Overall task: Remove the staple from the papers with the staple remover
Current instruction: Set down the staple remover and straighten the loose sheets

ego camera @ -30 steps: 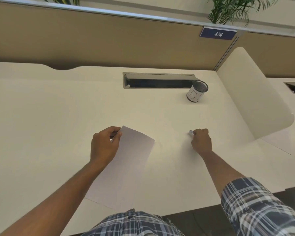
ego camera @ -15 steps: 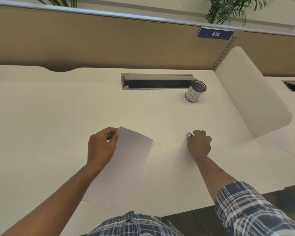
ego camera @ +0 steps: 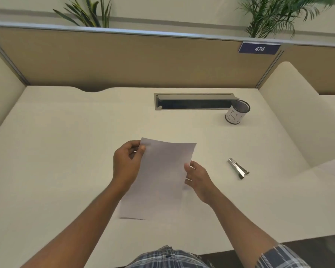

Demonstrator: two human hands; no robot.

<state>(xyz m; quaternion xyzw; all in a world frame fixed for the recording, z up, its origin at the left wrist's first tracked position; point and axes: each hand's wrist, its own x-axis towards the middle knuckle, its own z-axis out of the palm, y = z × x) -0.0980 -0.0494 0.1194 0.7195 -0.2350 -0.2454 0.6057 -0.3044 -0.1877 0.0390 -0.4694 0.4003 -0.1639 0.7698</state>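
Observation:
White papers are held a little above the cream desk, in front of me. My left hand pinches their top left corner between thumb and fingers. My right hand grips the right edge, thumb on top. The staple is too small to make out. A metal staple remover lies flat on the desk to the right of my right hand, apart from it and untouched.
A mesh pen cup with a white label stands at the back right, beside a recessed cable tray. Tan partition panels close the back, and a cream divider rises on the right. The desk's front edge is near my body.
My right hand has let go of the staple remover, left it on the desk, and moved left to grip the papers' right edge. The papers have turned more upright.

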